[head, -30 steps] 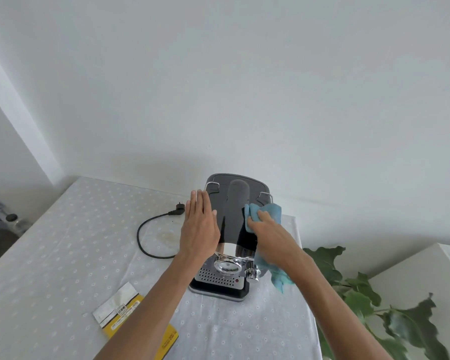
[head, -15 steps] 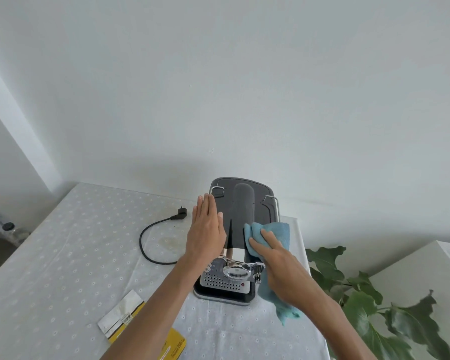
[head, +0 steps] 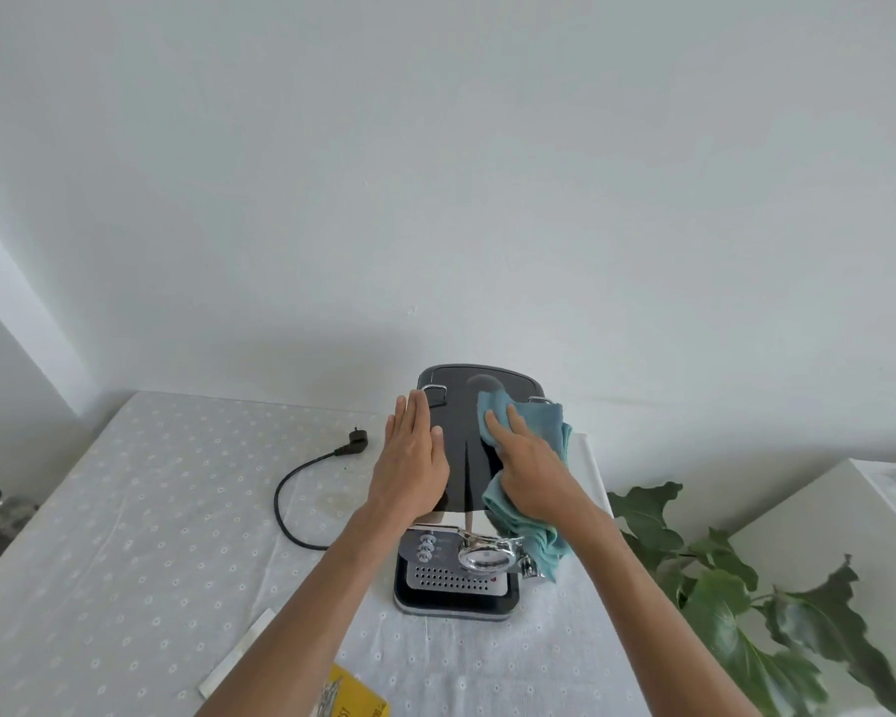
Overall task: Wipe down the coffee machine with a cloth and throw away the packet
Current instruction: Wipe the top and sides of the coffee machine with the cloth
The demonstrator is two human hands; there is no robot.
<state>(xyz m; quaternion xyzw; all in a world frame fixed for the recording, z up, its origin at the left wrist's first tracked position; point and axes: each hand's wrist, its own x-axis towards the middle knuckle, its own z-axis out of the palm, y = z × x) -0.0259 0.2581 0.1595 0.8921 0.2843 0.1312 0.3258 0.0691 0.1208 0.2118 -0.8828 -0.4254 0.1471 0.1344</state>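
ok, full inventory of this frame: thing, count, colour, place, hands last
black and chrome coffee machine: 1, black top, silver front, far right part of the table
blue-green cloth: 1, teal, on the machine's top right, hanging down its right side
yellow and white packet: 1, near table edge, partly behind the left forearm
black power cord with plug: 1, unplugged, lying left of the machine
white dotted tablecloth: 1, covering the table
green leafy plant: 1, right of the table
white cabinet: 1, far right
left hand: flat on the machine's top left
right hand: pressing the cloth onto the top
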